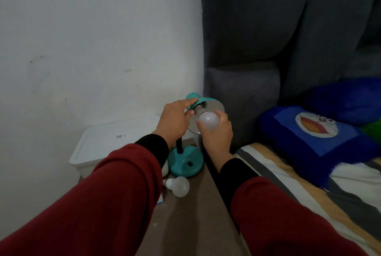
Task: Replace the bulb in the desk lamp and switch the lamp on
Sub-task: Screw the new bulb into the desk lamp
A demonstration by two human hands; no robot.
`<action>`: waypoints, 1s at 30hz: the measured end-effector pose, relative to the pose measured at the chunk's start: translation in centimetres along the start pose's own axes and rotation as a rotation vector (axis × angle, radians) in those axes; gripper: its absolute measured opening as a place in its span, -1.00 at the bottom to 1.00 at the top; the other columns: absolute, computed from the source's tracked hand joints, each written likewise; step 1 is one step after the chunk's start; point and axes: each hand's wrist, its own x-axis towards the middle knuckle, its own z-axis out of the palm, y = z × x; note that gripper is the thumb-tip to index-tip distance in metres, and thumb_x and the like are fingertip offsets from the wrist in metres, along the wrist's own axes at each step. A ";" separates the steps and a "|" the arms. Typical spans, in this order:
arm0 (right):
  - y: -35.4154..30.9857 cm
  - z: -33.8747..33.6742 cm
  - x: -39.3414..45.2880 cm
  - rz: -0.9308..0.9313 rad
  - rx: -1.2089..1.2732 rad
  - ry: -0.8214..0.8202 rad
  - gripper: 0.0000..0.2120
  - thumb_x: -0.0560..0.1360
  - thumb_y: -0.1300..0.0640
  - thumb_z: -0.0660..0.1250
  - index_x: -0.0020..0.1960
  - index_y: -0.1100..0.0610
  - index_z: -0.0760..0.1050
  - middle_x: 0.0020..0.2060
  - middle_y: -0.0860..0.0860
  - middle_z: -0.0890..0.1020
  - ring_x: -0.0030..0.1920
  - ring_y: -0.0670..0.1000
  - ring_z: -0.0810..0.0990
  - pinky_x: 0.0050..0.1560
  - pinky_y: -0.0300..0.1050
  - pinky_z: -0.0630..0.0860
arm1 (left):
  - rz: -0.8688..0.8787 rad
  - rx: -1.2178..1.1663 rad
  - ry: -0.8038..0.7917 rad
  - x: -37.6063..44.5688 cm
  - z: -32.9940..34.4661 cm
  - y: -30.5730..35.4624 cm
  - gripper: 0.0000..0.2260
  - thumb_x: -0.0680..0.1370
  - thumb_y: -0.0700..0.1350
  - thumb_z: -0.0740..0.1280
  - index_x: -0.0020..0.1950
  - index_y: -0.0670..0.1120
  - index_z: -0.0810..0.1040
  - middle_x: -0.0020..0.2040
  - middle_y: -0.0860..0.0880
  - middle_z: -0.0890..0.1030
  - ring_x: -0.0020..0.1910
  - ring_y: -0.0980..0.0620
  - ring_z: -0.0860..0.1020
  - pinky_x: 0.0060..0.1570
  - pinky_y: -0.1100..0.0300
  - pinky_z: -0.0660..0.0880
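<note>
At the far end of the narrow brown desk [191, 220], close to the wall corner, we see from the head camera a teal desk lamp [185, 161] with its shade [208, 104] tipped toward us. Our right hand [216, 132] is closed around the globe of a white bulb [208, 120], fingers wrapping it from below. The bulb's long axis runs from our palm up and left, its metal screw base pointing into the socket inside the shade; the threads show, so we judge it only partly seated. Our left hand [175, 119] rests on the outside of the shade, fingers spread loosely, steadying it without clasping. A second bulb [178, 186] lies on its side on the desk, just in front of the lamp's round base, near the left edge.
</note>
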 end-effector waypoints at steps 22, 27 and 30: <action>0.5 1.1 0.8 0.040 0.096 -0.039 -0.28 0.37 0.12 0.46 0.44 -0.02 0.21 0.24 0.14 0.42 0.19 0.11 0.49 0.11 -0.16 0.48 | -0.042 -0.126 0.001 0.6 0.4 -0.9 -0.67 0.54 -0.29 0.31 0.29 -0.08 0.53 0.21 -0.13 0.60 0.14 0.00 0.57 0.10 0.63 0.14; 0.4 1.3 0.7 0.143 0.221 -0.068 -0.45 0.43 -0.06 0.41 0.31 0.10 0.30 0.13 0.13 0.59 0.03 0.04 0.59 -0.09 -0.27 0.44 | -0.046 -0.136 0.003 0.7 0.3 -1.0 -0.67 0.53 -0.28 0.31 0.28 -0.07 0.53 0.23 -0.11 0.59 0.17 0.01 0.57 0.12 0.61 0.17; 0.3 1.5 0.9 0.117 0.187 -0.056 -0.31 0.38 -0.04 0.46 0.41 0.02 0.21 0.25 0.11 0.45 0.20 0.07 0.48 0.05 -0.16 0.40 | -0.055 -0.137 -0.001 0.7 0.4 -1.0 -0.67 0.53 -0.28 0.31 0.28 -0.06 0.54 0.23 -0.11 0.59 0.18 0.01 0.57 0.10 0.62 0.16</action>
